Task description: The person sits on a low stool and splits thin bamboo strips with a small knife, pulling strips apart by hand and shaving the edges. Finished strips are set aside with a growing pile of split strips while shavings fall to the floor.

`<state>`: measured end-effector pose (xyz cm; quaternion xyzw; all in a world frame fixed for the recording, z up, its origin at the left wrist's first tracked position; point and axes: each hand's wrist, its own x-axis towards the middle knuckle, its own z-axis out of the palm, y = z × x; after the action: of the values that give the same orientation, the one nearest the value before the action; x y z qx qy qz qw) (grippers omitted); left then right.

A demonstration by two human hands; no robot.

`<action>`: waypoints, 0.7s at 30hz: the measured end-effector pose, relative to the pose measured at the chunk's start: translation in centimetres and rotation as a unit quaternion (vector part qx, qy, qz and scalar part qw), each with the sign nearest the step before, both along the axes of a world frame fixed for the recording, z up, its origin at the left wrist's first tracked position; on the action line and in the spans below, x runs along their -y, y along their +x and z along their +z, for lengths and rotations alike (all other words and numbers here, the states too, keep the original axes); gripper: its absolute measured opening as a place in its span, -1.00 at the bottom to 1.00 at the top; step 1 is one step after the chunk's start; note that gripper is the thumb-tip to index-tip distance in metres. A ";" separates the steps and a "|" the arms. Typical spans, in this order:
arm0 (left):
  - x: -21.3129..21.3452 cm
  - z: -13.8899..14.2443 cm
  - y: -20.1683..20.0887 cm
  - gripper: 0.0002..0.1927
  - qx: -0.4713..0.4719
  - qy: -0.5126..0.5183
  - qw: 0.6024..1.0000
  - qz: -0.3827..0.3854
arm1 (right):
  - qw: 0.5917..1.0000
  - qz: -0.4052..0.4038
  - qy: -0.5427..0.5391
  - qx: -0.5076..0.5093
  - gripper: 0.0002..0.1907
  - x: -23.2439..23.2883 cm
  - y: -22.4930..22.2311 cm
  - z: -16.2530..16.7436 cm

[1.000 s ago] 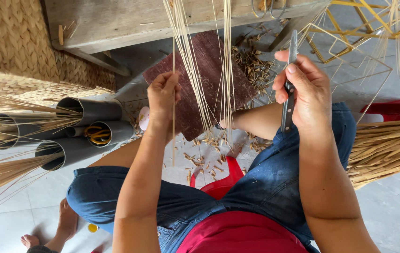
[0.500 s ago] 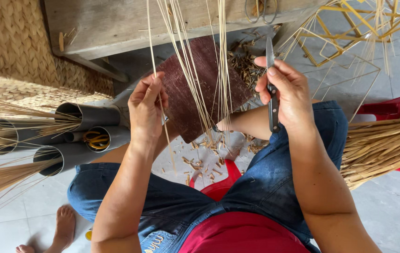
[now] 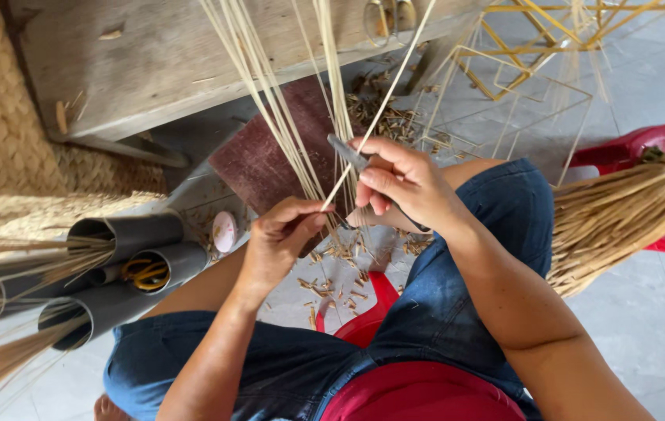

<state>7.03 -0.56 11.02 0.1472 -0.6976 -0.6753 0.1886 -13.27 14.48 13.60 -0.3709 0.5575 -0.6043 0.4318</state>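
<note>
1. The wooden bench (image 3: 192,70) fills the 11 to 12 o'clock part of the view. The pale reed strands (image 3: 270,101) hang down from its edge toward the person's lap, as they did a second ago.
2. The bundle of dried straw (image 3: 621,210) lies at 3 o'clock, and the grey tubes (image 3: 126,261) holding more stalks lie at 9 o'clock. Neither has shifted except with the camera.
3. The right hand (image 3: 406,183) has come in from 2 o'clock to just above centre. It is closed around a slim grey cutting tool (image 3: 346,150), whose tip now lies against the strands. Half a second ago it was held upright and apart from them.
4. The left hand (image 3: 282,238) has dropped slightly and sits at centre, thumb and forefinger pinched shut on one single strand (image 3: 379,109). That strand now runs taut toward 1 o'clock, separated from the rest, and passes just beside the tool.
5. In my judgement the two hands closing together means one strand has been picked out and the tool brought to it for trimming or splitting.
6. Short offcuts (image 3: 332,284) litter the floor at 6 o'clock of the hands.
</note>
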 end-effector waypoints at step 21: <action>5.4 4.3 2.7 -0.84 0.117 -0.118 0.986 -0.033 | 0.965 -0.223 -0.138 0.011 -0.69 -3.4 -3.5 1.9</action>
<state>9.68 -5.92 15.29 0.1791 -0.7944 -0.5718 0.0997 -16.72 17.91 15.52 -0.2859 0.5328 -0.7604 0.2370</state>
